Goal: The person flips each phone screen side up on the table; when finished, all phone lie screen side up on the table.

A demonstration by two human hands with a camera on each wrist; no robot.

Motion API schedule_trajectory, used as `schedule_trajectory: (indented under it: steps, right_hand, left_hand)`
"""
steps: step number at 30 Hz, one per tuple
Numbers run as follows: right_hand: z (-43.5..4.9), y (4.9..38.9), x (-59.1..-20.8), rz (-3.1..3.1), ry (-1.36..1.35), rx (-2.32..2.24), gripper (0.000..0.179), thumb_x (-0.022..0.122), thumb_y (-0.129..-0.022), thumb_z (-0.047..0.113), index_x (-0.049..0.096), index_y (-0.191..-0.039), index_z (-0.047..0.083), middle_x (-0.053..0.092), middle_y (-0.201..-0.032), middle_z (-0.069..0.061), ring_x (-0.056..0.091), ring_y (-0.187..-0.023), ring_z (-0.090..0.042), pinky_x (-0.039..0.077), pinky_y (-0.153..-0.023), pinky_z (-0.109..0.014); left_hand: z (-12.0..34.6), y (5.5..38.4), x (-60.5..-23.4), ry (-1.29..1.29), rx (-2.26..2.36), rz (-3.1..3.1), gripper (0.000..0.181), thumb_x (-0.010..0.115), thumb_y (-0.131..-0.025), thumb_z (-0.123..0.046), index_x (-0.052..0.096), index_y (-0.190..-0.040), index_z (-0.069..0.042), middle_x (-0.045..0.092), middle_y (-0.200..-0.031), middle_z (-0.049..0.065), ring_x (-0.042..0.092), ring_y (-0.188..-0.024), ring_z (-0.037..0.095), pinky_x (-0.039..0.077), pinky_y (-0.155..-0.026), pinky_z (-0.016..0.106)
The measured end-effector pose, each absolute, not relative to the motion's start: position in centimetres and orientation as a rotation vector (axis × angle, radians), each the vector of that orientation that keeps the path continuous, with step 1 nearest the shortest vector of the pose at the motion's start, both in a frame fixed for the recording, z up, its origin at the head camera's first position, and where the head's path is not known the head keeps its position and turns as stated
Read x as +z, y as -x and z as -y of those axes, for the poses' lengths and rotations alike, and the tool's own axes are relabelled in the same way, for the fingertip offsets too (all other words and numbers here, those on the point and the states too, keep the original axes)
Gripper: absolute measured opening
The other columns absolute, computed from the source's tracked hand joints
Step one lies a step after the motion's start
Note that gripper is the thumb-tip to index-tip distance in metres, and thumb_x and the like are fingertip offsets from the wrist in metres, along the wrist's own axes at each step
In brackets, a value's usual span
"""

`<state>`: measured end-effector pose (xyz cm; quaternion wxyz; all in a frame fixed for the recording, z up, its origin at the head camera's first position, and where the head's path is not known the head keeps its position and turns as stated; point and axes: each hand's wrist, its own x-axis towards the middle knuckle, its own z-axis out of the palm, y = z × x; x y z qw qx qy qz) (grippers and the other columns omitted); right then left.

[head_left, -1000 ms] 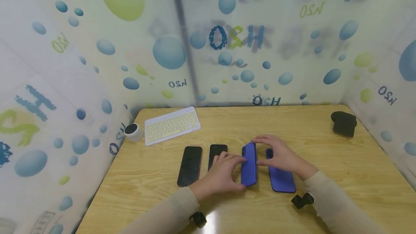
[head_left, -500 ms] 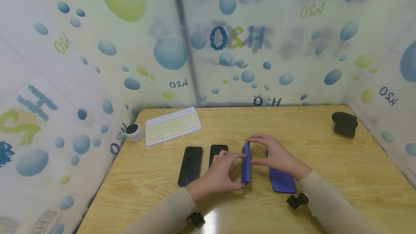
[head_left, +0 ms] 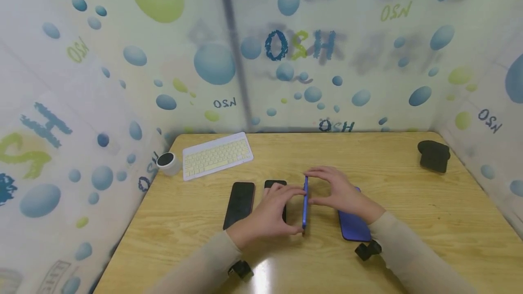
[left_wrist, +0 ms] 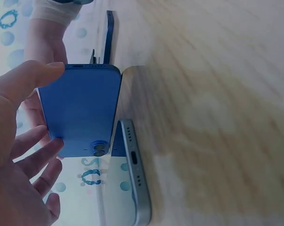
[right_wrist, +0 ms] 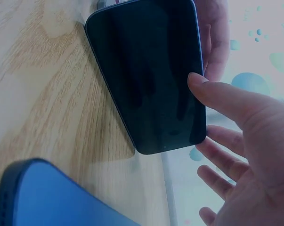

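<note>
Grasping a slim, blue-backed rectangular phone (left_wrist: 80, 110), turned on edge, with left hand (head_left: 263, 214) and right hand (head_left: 344, 195), near a flat-lying blue rectangular phone (head_left: 353, 228) at its four o'clock.

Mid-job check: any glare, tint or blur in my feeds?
Head: bright glare on the table at bottom center; left wrist: bluish cast, table grain soft toward the right; right wrist: bluish too, dark streaks, probably reflections, on the screen of the held phone, and the lying phone looks slightly out of focus.
</note>
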<state>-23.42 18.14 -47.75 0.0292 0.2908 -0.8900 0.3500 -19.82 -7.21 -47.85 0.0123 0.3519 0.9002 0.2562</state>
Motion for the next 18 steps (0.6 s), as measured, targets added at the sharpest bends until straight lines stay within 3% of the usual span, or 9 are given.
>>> schedule_trajectory:
  steps: [6, 18]
  right_hand:
    - [-17.86, 23.55, -47.77, 2.759, -0.887, 1.079, 0.069, 0.09, -0.08, 0.03, 0.063, -0.141, 0.013, 0.057, -0.148, -0.014, 0.049, -0.138, -0.041, 0.033, -0.11, -0.07]
    - [-17.87, 23.58, -48.08, 2.775, -0.861, 1.13, 0.073, 0.091, -0.079, 0.027, 0.06, -0.145, 0.015, 0.056, -0.15, -0.012, 0.045, -0.141, -0.042, 0.025, -0.111, -0.075]
  left_hand:
    - [7.4, 20.0, -47.42, -1.1, 0.78, -2.787, 0.089, 0.09, -0.075, -0.046, 0.051, -0.152, -0.024, 0.047, -0.16, -0.003, 0.042, -0.13, 0.018, 0.032, -0.1, 0.044]
    - [7.8, 19.89, -47.3, -1.093, 0.779, -2.8, 0.087, 0.089, -0.077, -0.046, 0.052, -0.152, -0.023, 0.043, -0.162, -0.006, 0.042, -0.131, 0.019, 0.033, -0.102, 0.048]
